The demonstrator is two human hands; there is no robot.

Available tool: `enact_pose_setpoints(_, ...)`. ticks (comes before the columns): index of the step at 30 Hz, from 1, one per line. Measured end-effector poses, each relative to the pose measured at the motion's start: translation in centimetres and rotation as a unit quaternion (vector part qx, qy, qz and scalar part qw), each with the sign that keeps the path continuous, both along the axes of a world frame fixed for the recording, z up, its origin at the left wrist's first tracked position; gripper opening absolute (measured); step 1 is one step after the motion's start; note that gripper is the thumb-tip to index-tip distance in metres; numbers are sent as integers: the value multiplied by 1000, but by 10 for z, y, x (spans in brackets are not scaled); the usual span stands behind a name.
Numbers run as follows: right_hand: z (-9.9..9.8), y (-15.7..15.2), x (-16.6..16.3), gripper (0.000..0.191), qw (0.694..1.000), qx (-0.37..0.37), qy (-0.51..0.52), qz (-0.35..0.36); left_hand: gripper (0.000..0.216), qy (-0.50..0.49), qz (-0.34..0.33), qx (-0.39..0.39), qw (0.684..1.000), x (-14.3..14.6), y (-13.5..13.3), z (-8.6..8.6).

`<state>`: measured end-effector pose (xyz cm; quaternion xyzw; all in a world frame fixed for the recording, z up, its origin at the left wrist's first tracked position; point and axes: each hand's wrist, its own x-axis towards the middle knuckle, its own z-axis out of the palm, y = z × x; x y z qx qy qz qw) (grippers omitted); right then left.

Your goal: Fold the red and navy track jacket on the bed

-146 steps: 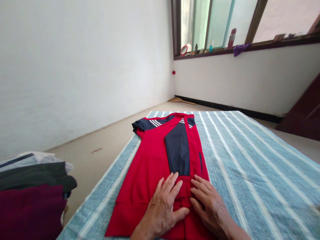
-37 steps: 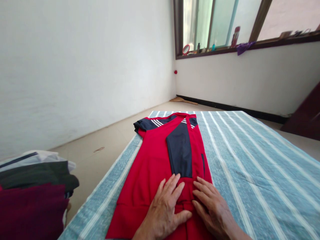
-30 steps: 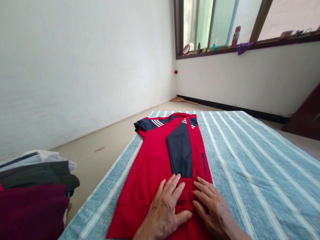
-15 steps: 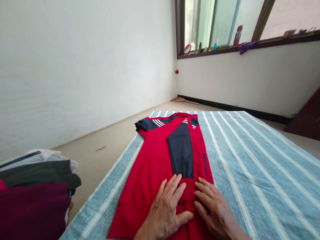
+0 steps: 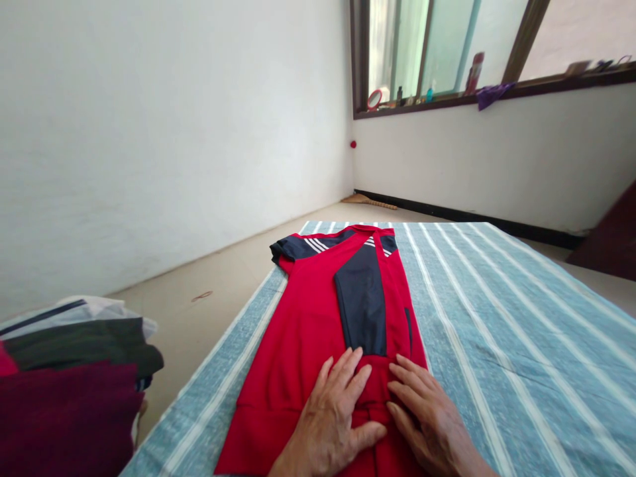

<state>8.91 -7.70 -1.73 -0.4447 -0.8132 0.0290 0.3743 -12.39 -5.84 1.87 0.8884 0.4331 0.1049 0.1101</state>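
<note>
A red jersey (image 5: 298, 338) with navy panels and white stripes at the shoulders lies on a blue striped cloth (image 5: 477, 318). Its right side is folded inward, so one navy sleeve runs down over the front. My left hand (image 5: 330, 414) rests flat on the lower part, fingers spread and thumb out to the right. Beside it, my right hand (image 5: 430, 414) lies on the folded edge with its fingers stretched out. Neither hand grips the fabric. The jersey's bottom hem is partly hidden beneath my hands.
At the left is a pile of clothes, with a maroon garment (image 5: 64, 417) in front of a dark green garment (image 5: 79, 341) and a white one. A window sill (image 5: 447, 99) at the back holds bottles and a round mirror. Near the corner, a broom (image 5: 370, 201) lies on the floor.
Both hands stay almost where they were on the jersey. The whole view has shifted very slightly; the jersey's folds look the same.
</note>
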Motion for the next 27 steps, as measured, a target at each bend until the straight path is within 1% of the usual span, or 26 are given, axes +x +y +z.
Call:
enact_pose_setpoints(10, -2, 1, 0, 23, 1000, 17, -14, -1, 70, -5, -4, 12, 1000, 0, 1, -1)
enact_pose_setpoints(27, -2, 1, 0, 22, 1000, 11, 2, 1, 70, 7, -4, 2, 1000, 0, 0, 0)
